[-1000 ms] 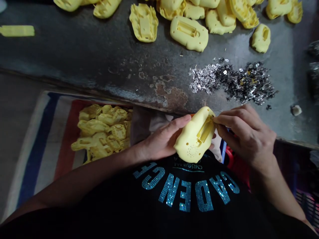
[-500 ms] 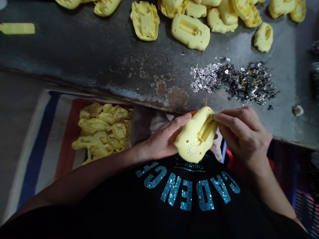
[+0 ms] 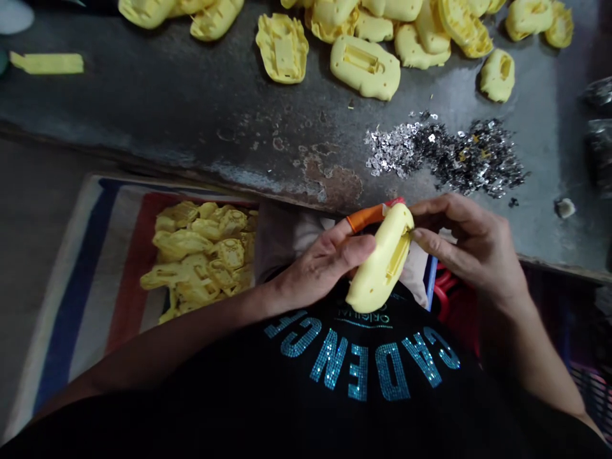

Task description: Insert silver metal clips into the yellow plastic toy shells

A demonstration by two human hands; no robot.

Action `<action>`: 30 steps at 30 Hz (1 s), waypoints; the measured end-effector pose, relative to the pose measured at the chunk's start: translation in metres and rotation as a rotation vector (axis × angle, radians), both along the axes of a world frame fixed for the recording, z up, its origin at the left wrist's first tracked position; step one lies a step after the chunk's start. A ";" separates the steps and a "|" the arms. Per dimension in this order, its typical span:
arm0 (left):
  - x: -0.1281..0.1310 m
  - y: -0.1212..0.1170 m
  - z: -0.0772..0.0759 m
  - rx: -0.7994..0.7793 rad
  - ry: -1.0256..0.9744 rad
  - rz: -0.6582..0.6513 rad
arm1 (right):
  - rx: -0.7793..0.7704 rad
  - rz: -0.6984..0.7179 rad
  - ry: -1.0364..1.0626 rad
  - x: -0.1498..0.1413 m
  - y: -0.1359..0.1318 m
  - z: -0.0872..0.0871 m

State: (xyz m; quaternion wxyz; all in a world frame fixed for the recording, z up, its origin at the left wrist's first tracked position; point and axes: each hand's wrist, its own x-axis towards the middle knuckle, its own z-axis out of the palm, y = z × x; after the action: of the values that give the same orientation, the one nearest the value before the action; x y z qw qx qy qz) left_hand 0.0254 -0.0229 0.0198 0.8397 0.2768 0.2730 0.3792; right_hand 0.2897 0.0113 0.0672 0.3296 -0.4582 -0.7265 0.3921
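Observation:
My left hand is shut on a hollow yellow plastic toy shell, which it holds tilted on edge. An orange finger cot covers one left finger behind the shell. My right hand sits at the shell's right edge, with thumb and forefinger touching it beside a moulded rectangular slot. I cannot tell whether those fingers grip the shell or hold something small. A heap of small metal clips lies on the metal table just beyond my right hand.
Several yellow shells lie along the far side of the scarred, rust-patched metal table. A striped cloth on my lap holds a pile of yellow shells. A red object and a crate stand low at right.
The shell has rotated and now stands narrower, on edge, bringing the orange finger cot into view. My right fingers have shifted from inside the slot to the shell's edge.

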 end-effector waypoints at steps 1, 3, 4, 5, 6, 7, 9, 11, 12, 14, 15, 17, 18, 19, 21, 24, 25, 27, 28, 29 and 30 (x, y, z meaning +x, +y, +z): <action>-0.002 -0.002 -0.002 0.029 -0.003 -0.021 | -0.076 0.000 0.059 -0.001 0.001 0.000; -0.006 -0.005 -0.004 0.065 -0.025 -0.049 | -0.234 0.009 0.189 -0.004 0.003 -0.001; -0.007 -0.006 -0.005 0.070 -0.034 -0.052 | -0.304 0.015 0.246 -0.006 0.003 -0.001; -0.008 -0.006 -0.005 0.078 -0.035 -0.052 | -0.358 0.022 0.292 -0.008 0.004 -0.001; -0.008 -0.007 -0.004 0.087 -0.031 -0.049 | -0.395 0.026 0.326 -0.010 0.004 -0.002; -0.009 -0.007 -0.003 0.097 -0.019 -0.050 | -0.413 0.026 0.348 -0.011 0.003 -0.003; -0.010 -0.008 0.002 0.121 0.016 -0.049 | -0.402 0.014 0.364 -0.013 0.002 -0.007; -0.014 -0.009 0.006 0.146 0.058 -0.063 | -0.342 -0.017 0.344 -0.013 -0.001 -0.011; -0.015 -0.010 0.009 0.156 0.075 -0.073 | -0.303 -0.033 0.324 -0.013 -0.003 -0.013; -0.019 -0.012 0.011 0.158 0.090 -0.095 | -0.231 -0.050 0.281 -0.013 -0.008 -0.017; -0.020 -0.013 0.012 0.153 0.093 -0.106 | -0.199 -0.055 0.263 -0.013 -0.010 -0.018; -0.021 -0.014 0.012 0.133 0.099 -0.106 | -0.150 -0.073 0.236 -0.015 -0.013 -0.020; -0.021 -0.014 0.012 0.122 0.102 -0.098 | -0.128 -0.083 0.231 -0.015 -0.014 -0.021; -0.020 -0.014 0.011 0.113 0.101 -0.085 | -0.111 -0.095 0.229 -0.016 -0.015 -0.022; -0.017 -0.014 0.011 0.098 0.085 -0.052 | -0.084 -0.110 0.238 -0.017 -0.017 -0.025; -0.012 -0.013 0.009 0.081 0.060 -0.025 | -0.068 -0.118 0.252 -0.017 -0.017 -0.027; -0.011 -0.012 0.009 0.073 0.058 -0.024 | -0.073 -0.120 0.254 -0.018 -0.017 -0.028; -0.011 -0.011 0.008 0.057 0.056 -0.035 | -0.096 -0.130 0.262 -0.018 -0.017 -0.028; -0.012 -0.010 0.008 0.053 0.054 -0.043 | -0.113 -0.135 0.272 -0.019 -0.017 -0.028; -0.014 -0.009 0.008 0.054 0.056 -0.056 | -0.134 -0.139 0.291 -0.020 -0.018 -0.028; -0.018 -0.008 0.007 0.058 0.061 -0.069 | -0.165 -0.143 0.318 -0.021 -0.019 -0.029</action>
State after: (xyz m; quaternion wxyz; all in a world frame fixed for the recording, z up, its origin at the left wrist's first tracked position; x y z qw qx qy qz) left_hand 0.0073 -0.0310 0.0273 0.8353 0.3217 0.2775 0.3491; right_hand 0.2687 -0.0073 0.0383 0.4287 -0.4664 -0.5960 0.4934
